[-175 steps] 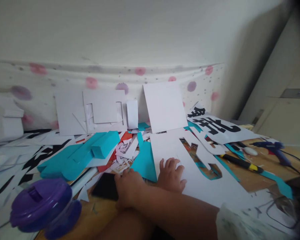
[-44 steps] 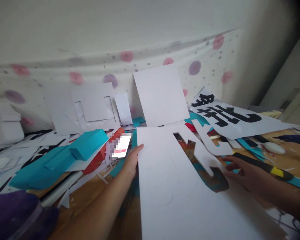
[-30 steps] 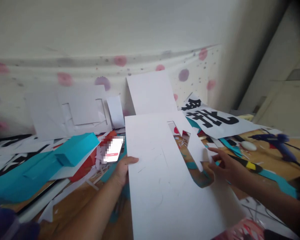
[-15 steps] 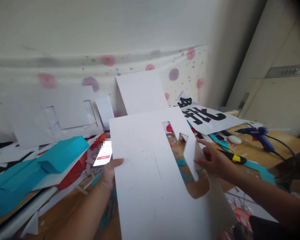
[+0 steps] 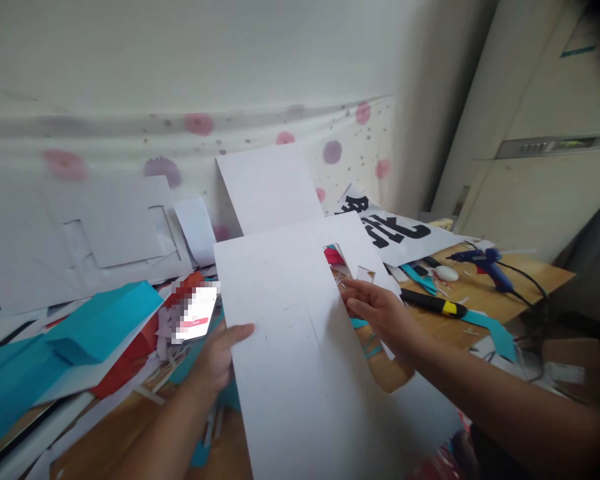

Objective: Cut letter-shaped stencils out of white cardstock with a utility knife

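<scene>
A large white board point(image 5: 290, 373) with a character-like cut-out near its right side is held tilted over the table. My left hand point(image 5: 219, 353) is closed on its left edge, with the thumb on top and the other fingers hidden beneath. My right hand point(image 5: 383, 313) reaches across the cut-out, fingers stretched toward the opening's left edge; whether the fingertips touch the board is hard to tell. Through the opening show bits of red and blue material and the wooden table.
A lit phone point(image 5: 199, 317) lies left of the board, near blue sheets point(image 5: 110, 320) and red scraps point(image 5: 125, 360). At right are a paper with black characters point(image 5: 400, 233), a black-yellow cutter point(image 5: 433, 302) and a blue glue gun point(image 5: 485, 267). White panels lean on the back wall.
My right hand has left the board's right edge and moved left over the cut-out. My left hand keeps its hold. The view has turned slightly to the right.
</scene>
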`<state>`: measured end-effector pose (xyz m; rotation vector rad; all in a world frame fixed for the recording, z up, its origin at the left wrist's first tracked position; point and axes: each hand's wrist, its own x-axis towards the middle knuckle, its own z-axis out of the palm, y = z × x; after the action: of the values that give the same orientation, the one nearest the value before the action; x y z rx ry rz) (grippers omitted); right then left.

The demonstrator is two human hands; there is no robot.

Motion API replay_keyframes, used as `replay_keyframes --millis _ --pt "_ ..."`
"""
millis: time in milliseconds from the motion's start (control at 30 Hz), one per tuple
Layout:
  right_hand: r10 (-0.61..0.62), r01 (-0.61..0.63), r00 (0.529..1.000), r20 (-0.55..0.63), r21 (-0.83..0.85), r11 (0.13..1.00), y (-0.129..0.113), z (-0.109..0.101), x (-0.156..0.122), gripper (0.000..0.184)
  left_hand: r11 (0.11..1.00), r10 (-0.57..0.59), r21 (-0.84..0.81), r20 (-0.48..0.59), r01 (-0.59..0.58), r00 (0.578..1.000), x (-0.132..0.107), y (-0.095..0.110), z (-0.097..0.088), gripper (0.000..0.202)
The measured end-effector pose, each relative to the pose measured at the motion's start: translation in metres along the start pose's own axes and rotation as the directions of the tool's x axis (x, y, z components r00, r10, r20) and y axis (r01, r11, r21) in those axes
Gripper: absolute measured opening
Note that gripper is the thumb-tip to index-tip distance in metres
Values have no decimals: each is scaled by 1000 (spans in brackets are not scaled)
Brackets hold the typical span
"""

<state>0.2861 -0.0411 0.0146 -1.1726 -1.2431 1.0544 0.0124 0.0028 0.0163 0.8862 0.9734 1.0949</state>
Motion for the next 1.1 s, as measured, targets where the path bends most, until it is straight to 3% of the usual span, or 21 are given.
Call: replay_keyframes --millis 100,300,433,533,667,733,933,1100 --pt "84 -88 996 39 123 988 0 5 4 28 1000 9 22 23 -9 1000 -1 -1 -2 52" --pt "141 -138 989 -50 51 989 -8 14 -1 10 999 -51 -7 8 51 999 -8 -4 -5 54" --pt "155 -155 988 -14 3 988 -13 17 -4 20 998 -24 -55 -28 22 999 -12 -3 -4 58" --pt "180 -184 982 65 73 980 -12 19 -4 37 999 -42 -36 -37 41 998 -13 -2 0 58" --pt "87 -86 996 29 -9 996 -10 26 -6 58 996 -88 12 -18 88 996 -16 -1 6 50" --pt "52 -53 999 -16 -75 996 -10 28 -8 57 991 -132 37 9 132 991 -19 -1 10 45" --pt "132 -142 988 -84 -130 981 -8 31 -12 47 977 -213 20 47 212 976 -22 -5 14 46" --pt "112 -120 992 -65 -147 982 -8 30 -10 46 966 -257 -21 52 259 965 -21 -8 11 48"
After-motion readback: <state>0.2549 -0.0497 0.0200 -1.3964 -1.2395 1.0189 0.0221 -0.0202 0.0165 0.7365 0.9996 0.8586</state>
